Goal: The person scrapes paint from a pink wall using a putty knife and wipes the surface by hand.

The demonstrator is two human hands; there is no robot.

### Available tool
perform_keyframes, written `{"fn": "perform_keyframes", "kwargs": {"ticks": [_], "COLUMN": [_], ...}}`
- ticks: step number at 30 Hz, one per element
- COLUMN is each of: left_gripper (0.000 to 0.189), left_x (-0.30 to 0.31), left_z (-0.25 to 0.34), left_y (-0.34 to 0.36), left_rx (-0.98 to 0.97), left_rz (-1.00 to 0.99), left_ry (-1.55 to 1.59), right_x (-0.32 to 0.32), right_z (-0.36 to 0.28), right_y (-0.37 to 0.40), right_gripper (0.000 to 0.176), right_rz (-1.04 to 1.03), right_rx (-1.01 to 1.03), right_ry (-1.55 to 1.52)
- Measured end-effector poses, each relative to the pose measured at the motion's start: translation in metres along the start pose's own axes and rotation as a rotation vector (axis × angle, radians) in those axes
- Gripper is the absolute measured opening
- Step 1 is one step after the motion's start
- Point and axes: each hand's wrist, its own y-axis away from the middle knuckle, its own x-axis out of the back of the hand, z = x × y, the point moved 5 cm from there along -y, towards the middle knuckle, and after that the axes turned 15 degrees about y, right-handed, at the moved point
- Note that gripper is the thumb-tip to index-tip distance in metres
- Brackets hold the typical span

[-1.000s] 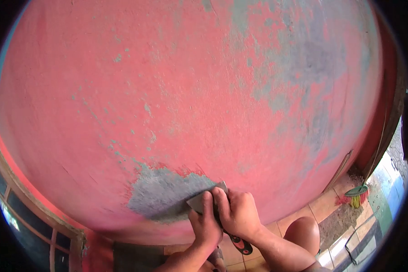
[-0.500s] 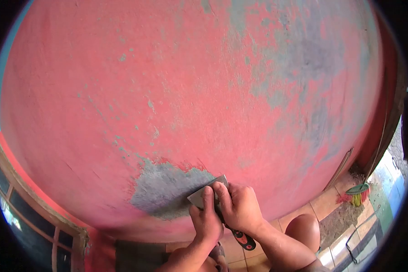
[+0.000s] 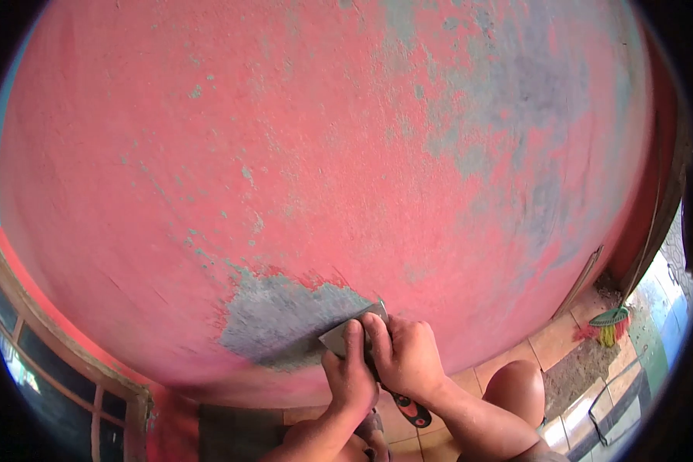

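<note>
- Fingers (image 3: 353, 333) of my left hand (image 3: 352, 381) are pressing flat on the blade of the scraper (image 3: 336, 339), and my right hand (image 3: 408, 358) is clenching around its neck, so both hands are grasping this 1 tool.
- I am holding the scraper low on the pink wall (image 3: 323, 154), with its edge touching the paint at the right border of the bare grey patch (image 3: 273, 319).
- I am judging the tool to be light, and its thin metal blade stiff with a little spring, so I am putting pressure close to the edge, under my fingertips.
- I am treating the red-and-black handle (image 3: 413, 412), which is poking out below my right wrist, as the safest place to grip, since the blade corners are looking sharp.
- I am judging the paint to be brittle, likely flaking rather than peeling.
- My knee (image 3: 520, 393) is showing above the tiled floor, and a broom (image 3: 610, 323) is resting well apart at the far right.
</note>
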Motion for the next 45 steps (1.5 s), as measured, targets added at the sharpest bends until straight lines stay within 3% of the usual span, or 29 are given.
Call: {"fn": "perform_keyframes", "kwargs": {"ticks": [3, 6, 10, 15, 19, 23, 25, 27, 31, 35, 40, 45], "left_gripper": [0.037, 0.036, 0.038, 0.038, 0.038, 0.039, 0.038, 0.038, 0.040, 0.037, 0.038, 0.036], "left_x": [-0.001, -0.005, -0.003, -0.006, -0.003, -0.003, -0.012, -0.007, -0.008, -0.015, -0.009, -0.013], "left_z": [-0.001, 0.005, 0.004, 0.006, 0.005, -0.002, 0.008, 0.009, 0.000, 0.013, 0.003, 0.005], "left_y": [-0.001, -0.003, 0.001, -0.004, 0.001, -0.002, -0.005, -0.004, 0.006, -0.002, 0.002, -0.006], "left_rx": [-0.066, -0.036, -0.014, -0.091, -0.015, -0.093, -0.059, -0.019, -0.069, -0.039, -0.056, -0.069], "left_rz": [0.069, -0.013, 0.043, 0.002, 0.019, 0.068, 0.025, -0.025, 0.108, -0.042, 0.048, -0.006], "left_ry": [0.005, -0.029, 0.032, 0.035, 0.044, -0.005, 0.022, -0.016, -0.002, -0.033, -0.001, 0.053], "right_x": [0.004, -0.002, 0.004, 0.003, 0.001, 0.009, 0.006, 0.005, 0.010, 0.010, 0.014, 0.006], "right_z": [-0.005, -0.003, -0.007, -0.009, -0.005, -0.012, -0.016, -0.010, -0.006, -0.013, -0.012, -0.006], "right_y": [0.001, -0.001, 0.001, -0.001, 0.000, -0.002, -0.007, -0.006, 0.000, -0.009, -0.004, -0.004], "right_gripper": [0.041, 0.040, 0.039, 0.038, 0.036, 0.036, 0.040, 0.040, 0.040, 0.040, 0.035, 0.036], "right_rz": [0.014, 0.065, -0.007, 0.039, 0.004, 0.035, 0.111, 0.042, 0.008, 0.035, 0.006, 0.019], "right_rx": [0.005, 0.030, -0.027, 0.049, 0.007, 0.052, 0.097, 0.023, 0.017, 0.034, 0.077, 0.013], "right_ry": [0.013, 0.043, -0.008, -0.040, -0.034, -0.041, -0.029, -0.029, 0.026, -0.003, 0.048, 0.023]}}
